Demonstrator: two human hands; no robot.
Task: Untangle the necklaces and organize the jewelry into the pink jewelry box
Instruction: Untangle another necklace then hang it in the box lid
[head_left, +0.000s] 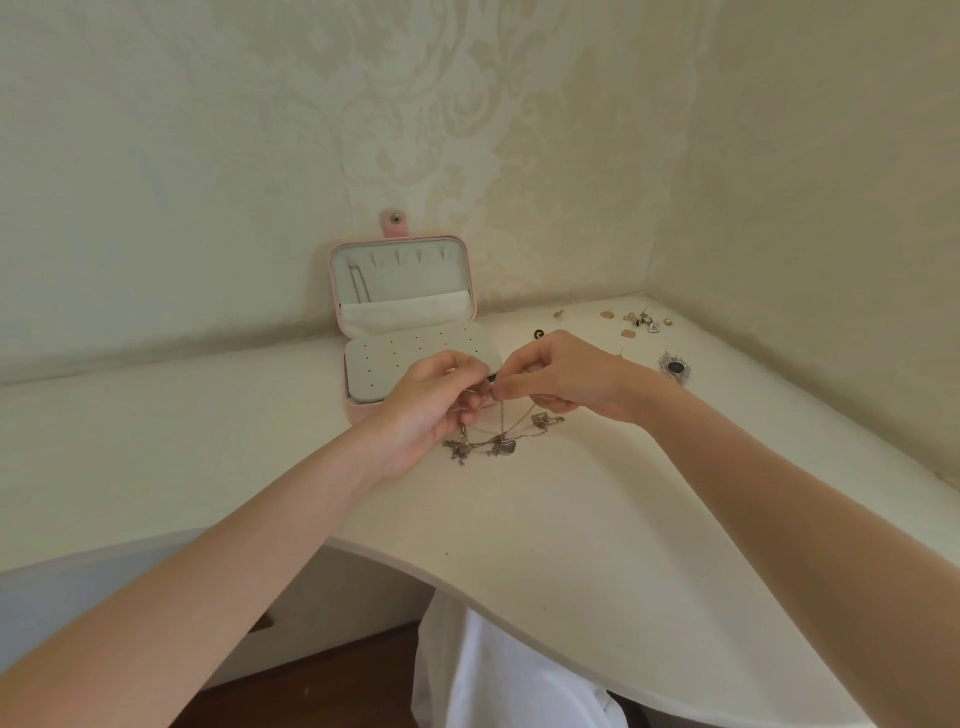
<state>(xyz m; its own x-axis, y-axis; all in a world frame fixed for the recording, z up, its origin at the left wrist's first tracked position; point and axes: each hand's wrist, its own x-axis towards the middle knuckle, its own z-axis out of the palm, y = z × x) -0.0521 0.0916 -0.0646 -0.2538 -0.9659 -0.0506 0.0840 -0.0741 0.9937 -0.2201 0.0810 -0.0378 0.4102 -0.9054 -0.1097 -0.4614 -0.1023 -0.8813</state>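
The pink jewelry box (332, 291) stands open against the wall, its lid upright with hooks and one chain hanging at the left, its base covered by a white perforated panel. In front of it, my left hand (431, 405) and my right hand (561, 379) meet fingertip to fingertip, both pinching thin chains of the tangled necklaces (498, 441). Several pendants, one heart-shaped, dangle down to the white table below my hands. Where exactly the chains cross is hidden behind my fingers.
Loose small jewelry (644, 322) lies scattered in the back right corner near the wall. A brooch with a dark stone (675, 368) sits right of my right hand. The white table (571, 519) has a curved front edge with white cloth below.
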